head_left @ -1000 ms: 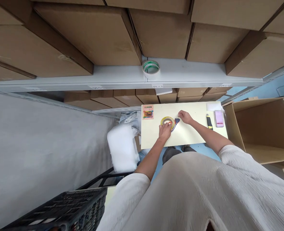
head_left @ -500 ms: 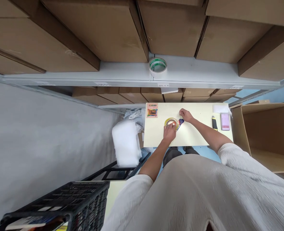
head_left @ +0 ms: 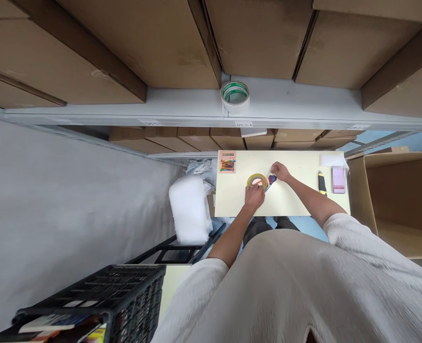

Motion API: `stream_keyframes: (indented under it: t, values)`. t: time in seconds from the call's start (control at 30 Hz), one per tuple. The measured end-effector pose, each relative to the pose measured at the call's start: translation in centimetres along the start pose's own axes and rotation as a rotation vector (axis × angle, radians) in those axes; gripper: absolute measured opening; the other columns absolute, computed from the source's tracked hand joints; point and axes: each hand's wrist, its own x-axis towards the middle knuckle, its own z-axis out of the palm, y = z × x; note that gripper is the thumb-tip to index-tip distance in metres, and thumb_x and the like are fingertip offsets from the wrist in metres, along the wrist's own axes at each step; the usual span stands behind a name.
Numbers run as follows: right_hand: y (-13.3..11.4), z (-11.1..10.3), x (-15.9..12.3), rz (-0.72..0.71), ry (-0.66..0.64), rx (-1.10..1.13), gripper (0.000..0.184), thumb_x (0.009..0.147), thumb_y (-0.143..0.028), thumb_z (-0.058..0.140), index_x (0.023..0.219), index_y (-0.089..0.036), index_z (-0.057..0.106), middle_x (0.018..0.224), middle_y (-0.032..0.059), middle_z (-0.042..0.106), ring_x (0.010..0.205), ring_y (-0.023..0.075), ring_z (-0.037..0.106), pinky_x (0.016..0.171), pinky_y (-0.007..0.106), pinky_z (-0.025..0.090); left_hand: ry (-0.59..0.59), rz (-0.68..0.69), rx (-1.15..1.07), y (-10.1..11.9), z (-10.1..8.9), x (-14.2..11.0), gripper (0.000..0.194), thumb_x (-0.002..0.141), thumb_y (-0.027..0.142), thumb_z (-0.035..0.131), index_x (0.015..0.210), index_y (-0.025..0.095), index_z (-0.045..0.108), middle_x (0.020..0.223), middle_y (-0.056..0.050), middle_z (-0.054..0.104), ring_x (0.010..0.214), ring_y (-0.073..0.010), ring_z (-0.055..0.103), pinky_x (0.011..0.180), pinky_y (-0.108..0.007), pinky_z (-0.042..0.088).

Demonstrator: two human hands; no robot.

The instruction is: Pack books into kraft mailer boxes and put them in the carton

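A tape dispenser with a dark blue head and a red part holds a yellowish roll of tape on the cream table. My left hand is closed on its near side, fingers wrapped over the lower edge of the roll. Just beyond the blue head, my right hand has its fingers pinched together. Whatever lies between those fingertips is too small to make out. A small pink card with a colourful picture lies at the table's far left corner.
On the table's right lie a yellow-and-black cutter and a phone. An open carton stands beyond. Above is a shelf with boxes and a tape roll. White foam sheets and a black crate are at left.
The view has shifted slightly. Both hands stay by the tape dispenser, with the left fingers curled a little more over its near edge.
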Motion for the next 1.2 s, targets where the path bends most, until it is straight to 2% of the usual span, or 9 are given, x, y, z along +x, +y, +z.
stream_keyframes:
  t: [0.13, 0.33, 0.5, 0.73, 0.87, 1.07, 1.2]
  values:
    - [0.7, -0.5, 0.0, 0.019, -0.005, 0.020, 0.012, 0.086, -0.031, 0.068, 0.082, -0.026, 0.058, 0.079, 0.0013, 0.072, 0.080, 0.0213, 0.068, 0.086, 0.038, 0.058, -0.009, -0.010, 0.022, 0.3, -0.1, -0.1, 0.030, 0.105, 0.023, 0.053, 0.126, 0.019, 0.074, 0.130, -0.018, 0.076, 0.123, -0.0359, 0.068, 0.104, -0.051, 0.044]
    - [1.8, -1.1, -0.5, 0.021, -0.020, 0.098, 0.016, 0.086, -0.032, 0.071, 0.082, -0.025, 0.057, 0.078, 0.0009, 0.072, 0.082, 0.0211, 0.069, 0.090, 0.039, 0.057, -0.028, -0.028, 0.076, 0.7, -0.1, -0.2, 0.034, 0.106, 0.038, 0.062, 0.134, 0.021, 0.070, 0.135, -0.017, 0.074, 0.130, -0.0347, 0.064, 0.108, -0.048, 0.044]
    - [3.3, -1.6, -1.3, -0.055, -0.068, 0.149, 0.017, 0.086, -0.036, 0.072, 0.085, -0.025, 0.060, 0.082, 0.0018, 0.074, 0.085, 0.0218, 0.070, 0.093, 0.041, 0.058, -0.024, -0.034, 0.091, 0.7, 0.5, -0.2, 0.035, 0.106, 0.030, 0.060, 0.139, 0.021, 0.067, 0.135, -0.018, 0.074, 0.130, -0.0345, 0.063, 0.108, -0.048, 0.043]
    - [5.3, -1.5, -1.5, 0.006, -0.023, 0.148, 0.016, 0.087, -0.036, 0.068, 0.083, -0.026, 0.057, 0.077, -0.0001, 0.072, 0.079, 0.0195, 0.068, 0.090, 0.039, 0.056, -0.041, 0.025, 0.101, 0.2, 1.3, -0.3, 0.039, 0.104, 0.016, 0.052, 0.140, 0.020, 0.068, 0.135, -0.019, 0.072, 0.132, -0.0347, 0.060, 0.106, -0.048, 0.042]
    - [5.6, -1.4, -1.5, -0.010, 0.018, 0.072, 0.011, 0.088, -0.035, 0.064, 0.084, -0.025, 0.060, 0.081, 0.0005, 0.072, 0.078, 0.0195, 0.065, 0.088, 0.038, 0.056, -0.035, 0.033, 0.076, -0.1, 1.8, -0.4, 0.040, 0.101, 0.014, 0.055, 0.138, 0.022, 0.070, 0.137, -0.019, 0.070, 0.134, -0.0357, 0.058, 0.108, -0.049, 0.042]
    - [4.9, -2.4, -1.6, -0.137, 0.127, -0.180, 0.011, 0.087, -0.030, 0.065, 0.089, -0.022, 0.072, 0.105, 0.0081, 0.072, 0.088, 0.0222, 0.064, 0.093, 0.041, 0.058, -0.066, 0.087, 0.029, 1.0, 2.2, -0.2, 0.030, 0.102, 0.023, 0.061, 0.128, 0.021, 0.075, 0.129, -0.019, 0.074, 0.128, -0.0372, 0.063, 0.108, -0.049, 0.045]
    - [4.0, -3.1, -1.6, -0.187, 0.139, -0.264, 0.014, 0.090, -0.027, 0.063, 0.093, -0.021, 0.076, 0.102, 0.0087, 0.070, 0.094, 0.0238, 0.063, 0.096, 0.040, 0.058, -0.064, 0.128, -0.086, 2.1, 2.2, 0.3, 0.028, 0.107, 0.027, 0.054, 0.124, 0.020, 0.075, 0.122, -0.017, 0.075, 0.120, -0.0348, 0.067, 0.110, -0.048, 0.046]
